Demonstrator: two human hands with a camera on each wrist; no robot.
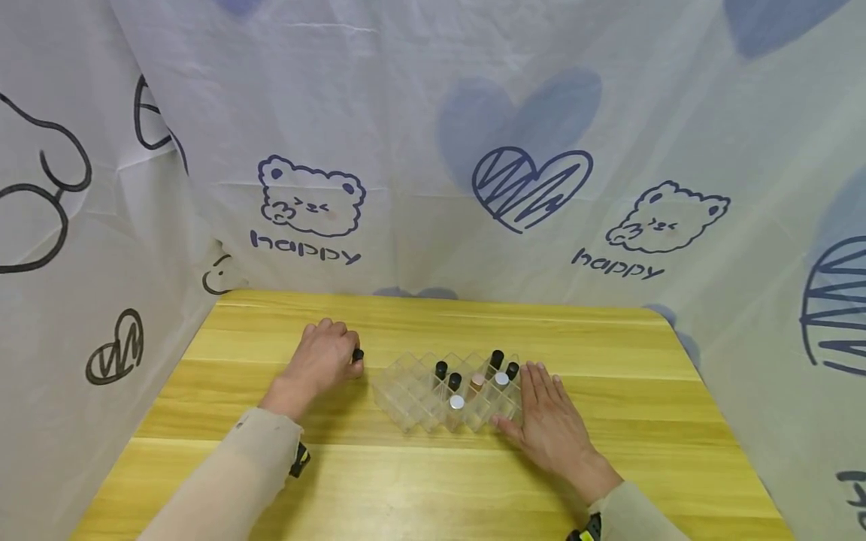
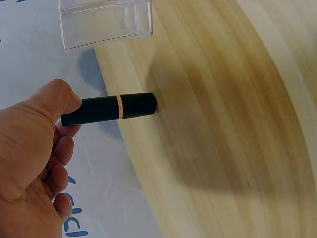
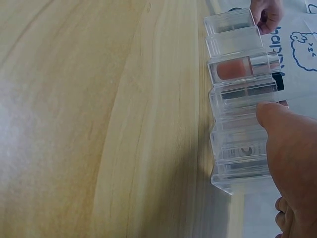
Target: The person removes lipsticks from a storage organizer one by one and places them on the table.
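Observation:
A black lipstick tube [image 2: 138,104] with a thin gold band is pinched between the thumb and fingers of my left hand [image 1: 326,353]. Its far end points at the tabletop in the left wrist view. Only a dark end of the tube shows in the head view. To the right stands a clear lipstick organizer [image 1: 406,413] with diamond-shaped compartments. My right hand [image 1: 551,424] lies along the organizer's right end, fingers straight, thumb at its front edge. Several tubes stand in the organizer, among them black-capped ones [image 1: 441,369] and a silver-capped one [image 1: 457,403].
The wooden table [image 1: 440,488] has light yellow grain. A pale curtain [image 1: 419,150] with bear and heart drawings hangs behind it and along both sides. Compartments at the organizer's left end hold no tubes.

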